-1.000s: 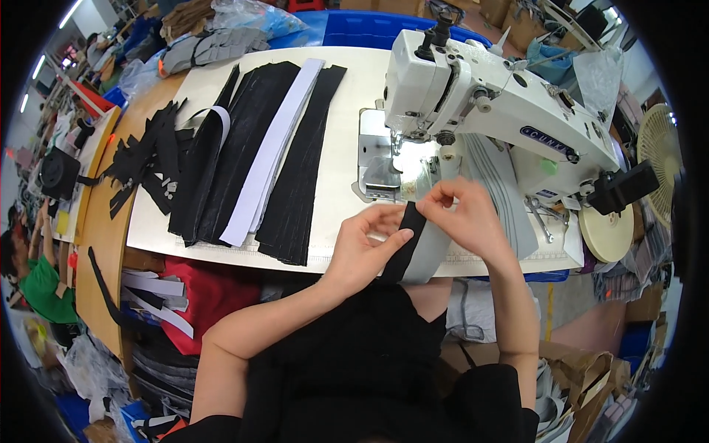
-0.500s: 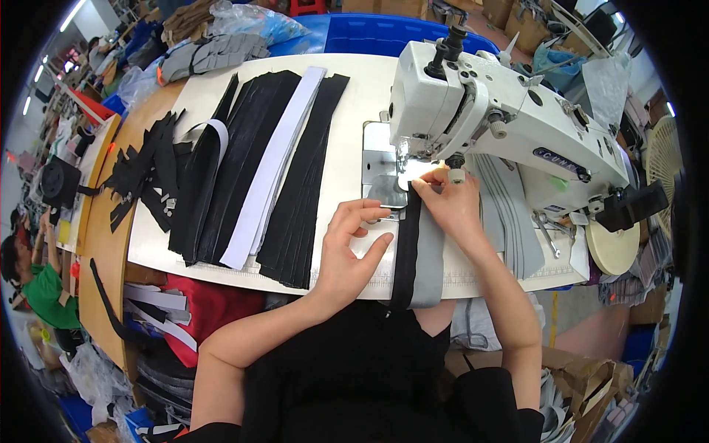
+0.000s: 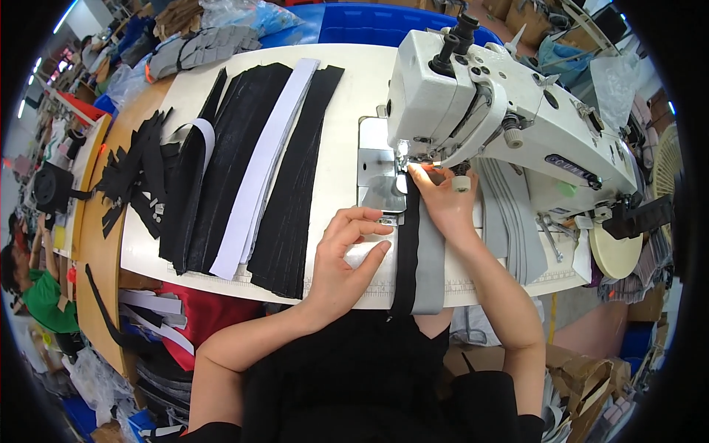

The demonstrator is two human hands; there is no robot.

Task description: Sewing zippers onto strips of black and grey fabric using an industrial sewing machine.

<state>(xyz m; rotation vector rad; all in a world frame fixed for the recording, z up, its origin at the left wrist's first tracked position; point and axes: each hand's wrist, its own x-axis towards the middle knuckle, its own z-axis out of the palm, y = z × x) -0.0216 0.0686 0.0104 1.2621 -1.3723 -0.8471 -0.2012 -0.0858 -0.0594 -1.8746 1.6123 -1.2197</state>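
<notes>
A black strip [image 3: 406,266] lies along a light grey strip [image 3: 430,284], running from the table's front edge up to the white sewing machine [image 3: 436,96]. My right hand [image 3: 446,199] holds the top of the strips at the presser foot [image 3: 403,166], its fingertips pressed on them and partly hidden under the machine head. My left hand [image 3: 347,262] is open just left of the black strip, fingers curled loosely and apart, beside the metal needle plate [image 3: 377,184].
Black strips [image 3: 236,162] and white strips [image 3: 262,170] lie on the white table [image 3: 340,96], with black scraps [image 3: 136,173] further left. Grey stacked pieces [image 3: 509,229] sit under the machine arm. A co-worker in green [image 3: 40,288] is at the far left; a blue crate [image 3: 354,22] stands behind.
My right hand has pushed the strips forward to the presser foot, so they now lie flatter along the table. My left hand has let go and stands open to the left of them.
</notes>
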